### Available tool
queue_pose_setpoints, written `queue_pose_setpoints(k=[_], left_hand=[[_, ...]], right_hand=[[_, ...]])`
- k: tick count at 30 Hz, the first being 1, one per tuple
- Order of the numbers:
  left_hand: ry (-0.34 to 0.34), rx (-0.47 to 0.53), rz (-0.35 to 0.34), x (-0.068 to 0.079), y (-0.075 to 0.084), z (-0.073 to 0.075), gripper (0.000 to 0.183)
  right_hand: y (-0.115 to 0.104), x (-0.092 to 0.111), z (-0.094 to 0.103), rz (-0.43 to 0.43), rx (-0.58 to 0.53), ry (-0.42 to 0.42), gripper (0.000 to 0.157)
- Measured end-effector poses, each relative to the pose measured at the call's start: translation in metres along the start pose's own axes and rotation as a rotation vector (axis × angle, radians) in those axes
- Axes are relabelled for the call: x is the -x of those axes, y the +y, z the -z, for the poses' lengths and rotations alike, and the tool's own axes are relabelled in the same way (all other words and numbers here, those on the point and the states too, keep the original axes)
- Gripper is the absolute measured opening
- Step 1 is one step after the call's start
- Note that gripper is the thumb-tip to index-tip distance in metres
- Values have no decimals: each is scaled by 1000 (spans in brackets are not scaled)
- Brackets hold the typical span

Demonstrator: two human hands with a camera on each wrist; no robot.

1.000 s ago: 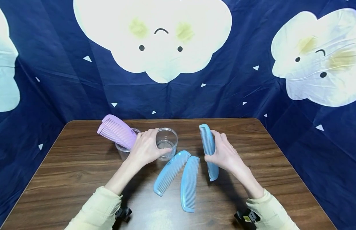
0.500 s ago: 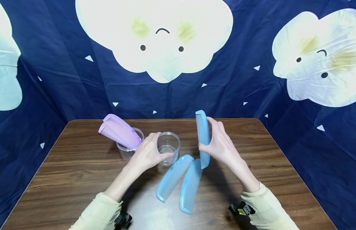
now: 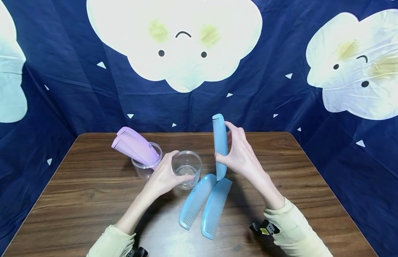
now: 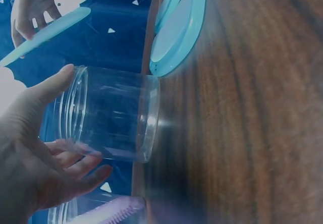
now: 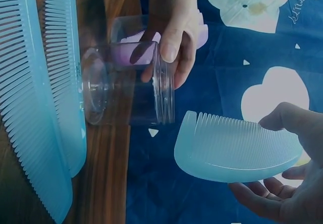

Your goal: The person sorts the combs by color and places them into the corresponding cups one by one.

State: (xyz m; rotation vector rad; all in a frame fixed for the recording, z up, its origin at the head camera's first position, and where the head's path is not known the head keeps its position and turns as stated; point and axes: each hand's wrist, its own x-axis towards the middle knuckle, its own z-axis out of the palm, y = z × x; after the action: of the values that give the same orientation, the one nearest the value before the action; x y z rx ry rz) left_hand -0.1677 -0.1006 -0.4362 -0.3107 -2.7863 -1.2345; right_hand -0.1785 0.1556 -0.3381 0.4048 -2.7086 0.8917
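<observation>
My left hand (image 3: 163, 175) holds a clear plastic jar (image 3: 195, 162) near its rim, thumb on one side and fingers on the other. The jar (image 4: 116, 115) stands upright on the table with nothing inside. Raised above the table, a light blue comb (image 3: 220, 142) is pinched between the thumb and fingers of my right hand (image 3: 244, 153). In the right wrist view this comb (image 5: 237, 156) is apart from the jar. Two more blue combs (image 3: 197, 201) lie fanned on the table in front of the jar, their far ends close together.
A second clear jar (image 3: 142, 174) stands left of the first, holding purple combs (image 3: 134, 145) that lean out to the left. Brown wood-grain table (image 3: 73, 200) lies below. A dark blue cloth (image 3: 147, 107) with white clouds hangs behind and at the sides.
My right hand has lifted its comb and carried it left toward the jar. The held jar has shifted slightly toward me, and my left hand keeps its grip.
</observation>
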Motion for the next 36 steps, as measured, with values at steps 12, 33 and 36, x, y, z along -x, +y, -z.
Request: queue_pose_setpoints(k=[12, 33, 36], left_hand=[[-32, 144, 80, 9, -7, -1, 106], [-30, 245, 173, 26, -10, -7, 105], [-33, 242, 185, 27, -7, -7, 105]], right_hand=[[-10, -6, -3, 58, -106, 1, 100], [-36, -17, -24, 157, -238, 18, 100], [-39, -17, -27, 171, -235, 22, 100]])
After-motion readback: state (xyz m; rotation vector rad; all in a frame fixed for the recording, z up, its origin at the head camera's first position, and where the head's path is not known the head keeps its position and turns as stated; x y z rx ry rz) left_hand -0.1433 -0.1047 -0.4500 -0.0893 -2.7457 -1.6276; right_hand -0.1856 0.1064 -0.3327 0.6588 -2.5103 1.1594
